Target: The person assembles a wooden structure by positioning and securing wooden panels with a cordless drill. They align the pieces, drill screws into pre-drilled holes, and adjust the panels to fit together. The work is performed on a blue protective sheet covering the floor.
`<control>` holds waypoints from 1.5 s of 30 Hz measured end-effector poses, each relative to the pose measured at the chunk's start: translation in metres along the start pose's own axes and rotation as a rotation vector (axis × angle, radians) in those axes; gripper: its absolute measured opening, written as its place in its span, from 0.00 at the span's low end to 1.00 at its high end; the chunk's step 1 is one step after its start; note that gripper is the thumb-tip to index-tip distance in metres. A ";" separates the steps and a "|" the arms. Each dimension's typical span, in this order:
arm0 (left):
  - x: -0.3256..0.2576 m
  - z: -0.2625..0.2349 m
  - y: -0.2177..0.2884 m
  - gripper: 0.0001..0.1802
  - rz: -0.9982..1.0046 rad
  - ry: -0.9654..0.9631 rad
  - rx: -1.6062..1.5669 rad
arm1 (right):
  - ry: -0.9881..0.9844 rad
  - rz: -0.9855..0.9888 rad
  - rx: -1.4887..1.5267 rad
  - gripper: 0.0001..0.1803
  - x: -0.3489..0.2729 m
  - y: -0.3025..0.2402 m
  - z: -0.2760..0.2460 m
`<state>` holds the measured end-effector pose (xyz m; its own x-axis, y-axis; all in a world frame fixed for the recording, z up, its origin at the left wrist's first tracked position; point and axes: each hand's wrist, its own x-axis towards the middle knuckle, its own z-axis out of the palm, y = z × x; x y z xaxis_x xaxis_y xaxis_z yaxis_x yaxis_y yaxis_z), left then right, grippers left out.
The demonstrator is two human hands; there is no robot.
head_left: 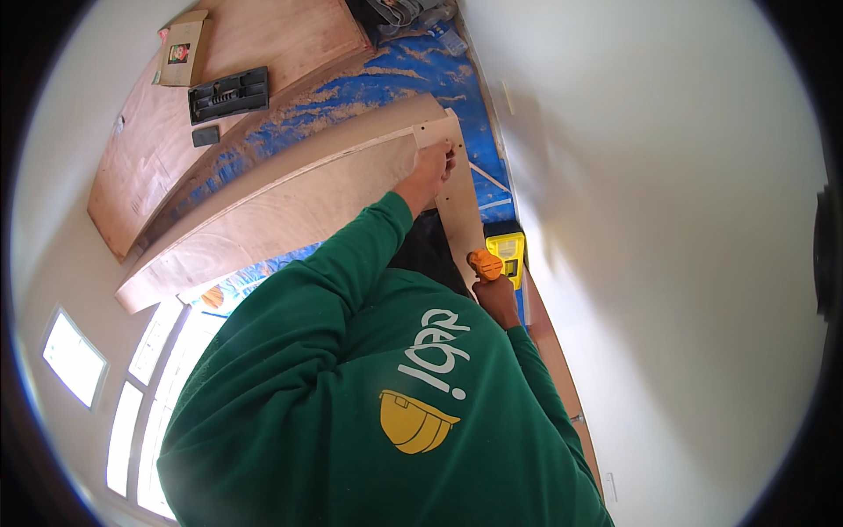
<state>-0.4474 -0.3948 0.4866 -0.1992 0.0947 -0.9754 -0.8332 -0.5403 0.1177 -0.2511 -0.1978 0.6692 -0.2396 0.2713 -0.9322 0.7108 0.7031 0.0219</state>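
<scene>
Closest to my lens is the green sweatshirt [325, 378], printed with white letters and a yellow helmet, filling the lower middle of my feed. Beyond it I see the wooden frame [307, 195], its long side stretching off to the left, its narrow end strip [458, 220] running back toward the body. My left hand [428, 173] is at the strip's far corner, fingers curled in over the wood; I cannot tell whether they pinch anything (the knuckles block my view). My right hand [498, 299] is clenched round the orange tool [485, 263], by the strip's near end; I cannot tell whether the two touch. A yellow-and-black item [514, 249] shows just past it, near the white wall [659, 176]. Farther off to the left, a cardboard box [184, 53] and a black tray [228, 97] rest on a wood sheet [299, 35].
</scene>
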 end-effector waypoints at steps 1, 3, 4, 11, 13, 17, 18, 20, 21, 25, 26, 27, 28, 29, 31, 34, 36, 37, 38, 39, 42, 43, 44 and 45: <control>0.000 0.000 0.000 0.09 0.002 0.003 0.000 | 0.002 -0.002 -0.005 0.21 0.001 0.000 0.000; 0.001 0.000 0.000 0.10 0.001 0.012 0.003 | 0.009 -0.008 0.006 0.21 0.003 0.002 0.002; 0.005 0.000 0.004 0.10 0.008 0.008 0.007 | 0.029 -0.029 0.013 0.20 0.008 0.000 0.004; 0.003 0.001 0.018 0.11 -0.073 -0.050 -0.041 | 0.064 -0.047 0.024 0.19 0.008 0.000 -0.003; 0.000 0.002 0.022 0.10 -0.091 -0.047 -0.043 | 0.085 -0.146 0.167 0.19 0.001 -0.010 -0.012; 0.000 0.002 0.028 0.08 -0.180 -0.058 -0.137 | 0.105 -0.381 0.552 0.17 -0.018 -0.042 -0.041; 0.002 0.002 0.029 0.08 -0.202 -0.054 -0.148 | 0.118 -0.437 0.565 0.17 -0.016 -0.055 -0.047; 0.005 0.000 0.030 0.07 -0.223 -0.057 -0.172 | 0.131 -0.487 0.571 0.16 -0.011 -0.081 -0.055; 0.007 0.000 0.030 0.08 -0.228 -0.074 -0.179 | 0.133 -0.486 0.566 0.15 -0.007 -0.093 -0.057; 0.010 -0.003 0.030 0.08 -0.241 -0.130 -0.202 | 0.134 -0.539 0.566 0.13 0.011 -0.124 -0.060; 0.010 -0.003 0.031 0.08 -0.242 -0.147 -0.210 | 0.144 -0.520 0.553 0.13 0.014 -0.127 -0.060; 0.009 -0.003 0.031 0.09 -0.235 -0.139 -0.198 | 0.147 -0.508 0.544 0.14 0.016 -0.128 -0.060; 0.008 -0.003 0.031 0.09 -0.230 -0.130 -0.186 | 0.144 -0.463 0.527 0.14 0.018 -0.128 -0.060; 0.008 -0.003 0.031 0.09 -0.218 -0.134 -0.182 | 0.143 -0.488 0.531 0.15 0.020 -0.127 -0.060; 0.007 -0.002 0.031 0.09 -0.214 -0.117 -0.182 | 0.130 -0.450 0.522 0.15 0.022 -0.126 -0.062; 0.008 -0.001 0.032 0.09 -0.219 -0.120 -0.178 | 0.125 -0.437 0.524 0.16 0.026 -0.128 -0.065; 0.009 0.000 0.032 0.09 -0.236 -0.116 -0.177 | 0.138 -0.512 0.505 0.16 0.029 -0.132 -0.067; 0.009 0.000 0.032 0.09 -0.248 -0.108 -0.179 | 0.135 -0.537 0.494 0.16 0.030 -0.135 -0.068; 0.010 0.000 0.032 0.09 -0.253 -0.103 -0.184 | 0.145 -0.552 0.487 0.16 0.031 -0.136 -0.068; 0.010 0.000 0.032 0.09 -0.252 -0.097 -0.181 | 0.150 -0.558 0.479 0.16 0.031 -0.138 -0.068; 0.012 0.000 0.032 0.09 -0.249 -0.090 -0.174 | 0.154 -0.563 0.471 0.16 0.033 -0.138 -0.067; 0.012 0.001 0.032 0.09 -0.249 -0.087 -0.167 | 0.150 -0.559 0.475 0.16 0.034 -0.138 -0.066; 0.012 0.001 0.032 0.09 -0.251 -0.078 -0.158 | 0.152 -0.565 0.476 0.16 0.035 -0.138 -0.066; 0.012 0.001 0.032 0.09 -0.240 -0.085 -0.148 | 0.150 -0.567 0.478 0.16 0.036 -0.137 -0.067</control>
<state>-0.4774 -0.4098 0.4784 -0.0530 0.3007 -0.9522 -0.7785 -0.6097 -0.1492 -0.4016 -0.2407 0.6563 -0.7173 0.0635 -0.6939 0.6530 0.4088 -0.6376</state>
